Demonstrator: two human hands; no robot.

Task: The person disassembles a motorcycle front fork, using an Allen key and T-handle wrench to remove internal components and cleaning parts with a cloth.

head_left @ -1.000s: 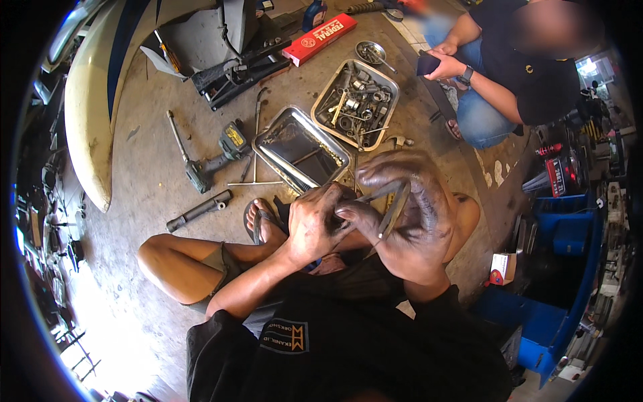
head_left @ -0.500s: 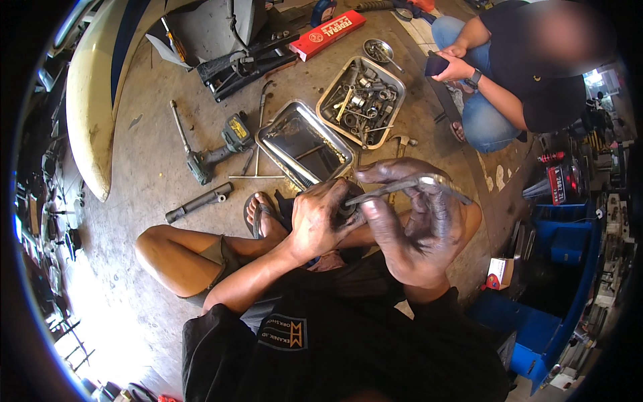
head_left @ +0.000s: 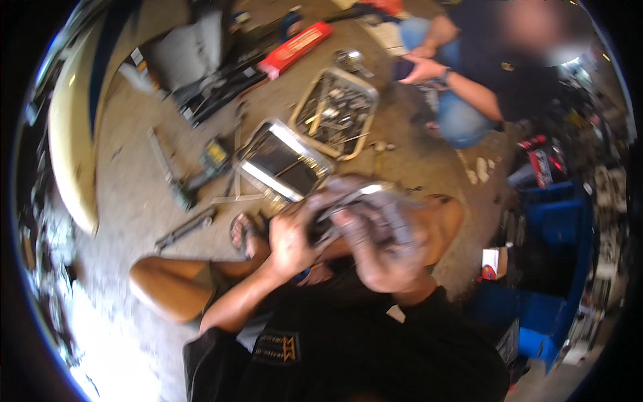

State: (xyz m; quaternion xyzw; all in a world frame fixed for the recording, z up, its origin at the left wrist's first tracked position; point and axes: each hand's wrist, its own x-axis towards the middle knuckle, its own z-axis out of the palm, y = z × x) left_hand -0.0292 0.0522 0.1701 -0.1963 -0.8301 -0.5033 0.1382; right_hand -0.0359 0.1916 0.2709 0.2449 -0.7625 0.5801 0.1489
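Observation:
Both hands are together in front of my chest, and the picture is smeared by motion. My right hand, dark with grime, is closed on a thin, flat metal strip, pinched between thumb and fingers. At the strip's left end my left hand is curled shut beside the right fingertips. Something dark sits between the two hands, too blurred and covered to name. Just beyond them on the floor stands a shiny metal tray with dark liquid or a dark bottom.
A second tray holds several loose metal parts, with a small bowl behind it. A cordless impact tool and a dark tube lie left. A red box lies farther back. A person sits far right; blue toolbox nearer.
The view has shifted, moving the floor things leftward and down in the picture. My hands have come closer together, and the right fingers have curled more around the strip.

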